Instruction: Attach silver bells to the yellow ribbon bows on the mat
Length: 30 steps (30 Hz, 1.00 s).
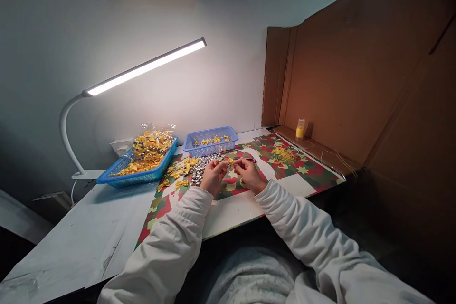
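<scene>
Between my fingertips, just above the patterned mat, is a small yellow ribbon bow [231,162]. My left hand [213,176] pinches it from the left side. From the other side my right hand [251,176] closes thumb and finger at the bow's right edge; any thread or small part there is too small to make out. Beside my left hand lies a heap of silver bells [200,169]. More yellow bows [182,184] are scattered left of the bells. Behind my right hand, a thin reddish tool [249,159] lies on the mat, partly hidden.
A blue basket [164,167] piled with yellow bows stands at left. Behind the bells is a lighter blue basket [190,149] with several bows. Yellow cords [284,155] lie at right, near a small yellow bottle [299,130]. A lamp [146,66] arches over; cardboard [331,80] walls the right.
</scene>
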Each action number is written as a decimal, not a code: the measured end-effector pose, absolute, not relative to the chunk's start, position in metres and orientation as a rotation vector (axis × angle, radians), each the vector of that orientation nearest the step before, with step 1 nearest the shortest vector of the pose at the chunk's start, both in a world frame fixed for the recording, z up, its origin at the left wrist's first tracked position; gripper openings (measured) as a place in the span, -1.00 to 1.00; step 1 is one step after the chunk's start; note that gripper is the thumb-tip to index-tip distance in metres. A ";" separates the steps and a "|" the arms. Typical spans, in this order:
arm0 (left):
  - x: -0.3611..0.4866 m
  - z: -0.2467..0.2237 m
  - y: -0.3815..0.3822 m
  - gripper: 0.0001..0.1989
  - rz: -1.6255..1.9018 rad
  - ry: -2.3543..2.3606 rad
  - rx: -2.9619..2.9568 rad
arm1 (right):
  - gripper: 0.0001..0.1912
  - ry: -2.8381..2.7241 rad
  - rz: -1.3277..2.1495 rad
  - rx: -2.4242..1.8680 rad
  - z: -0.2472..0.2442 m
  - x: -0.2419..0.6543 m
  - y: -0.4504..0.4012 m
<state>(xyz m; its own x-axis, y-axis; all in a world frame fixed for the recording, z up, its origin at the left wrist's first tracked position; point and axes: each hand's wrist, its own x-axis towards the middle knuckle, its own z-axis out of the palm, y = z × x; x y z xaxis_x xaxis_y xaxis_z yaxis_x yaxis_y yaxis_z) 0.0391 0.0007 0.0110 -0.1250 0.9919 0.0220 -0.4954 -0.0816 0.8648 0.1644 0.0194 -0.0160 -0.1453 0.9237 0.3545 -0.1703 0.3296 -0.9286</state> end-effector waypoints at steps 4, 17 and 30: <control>0.038 0.011 0.002 -0.62 1.521 0.857 0.751 | -0.68 -1.321 1.255 -0.752 -0.013 0.166 0.016; 0.036 0.007 0.006 -0.59 1.472 0.706 0.789 | -0.59 -1.203 1.424 -0.696 -0.015 0.165 0.019; 0.036 0.007 0.007 -0.62 1.476 0.762 0.813 | -0.67 -1.302 1.298 -0.777 -0.012 0.167 0.015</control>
<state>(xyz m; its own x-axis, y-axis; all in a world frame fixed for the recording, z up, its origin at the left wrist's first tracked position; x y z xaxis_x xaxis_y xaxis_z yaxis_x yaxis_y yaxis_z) 0.0362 0.0073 0.0068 -0.0284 0.9983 0.0512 -0.5367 -0.0584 0.8417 0.1666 0.0152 -0.0123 -0.1981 0.9512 0.2367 -0.2333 0.1888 -0.9539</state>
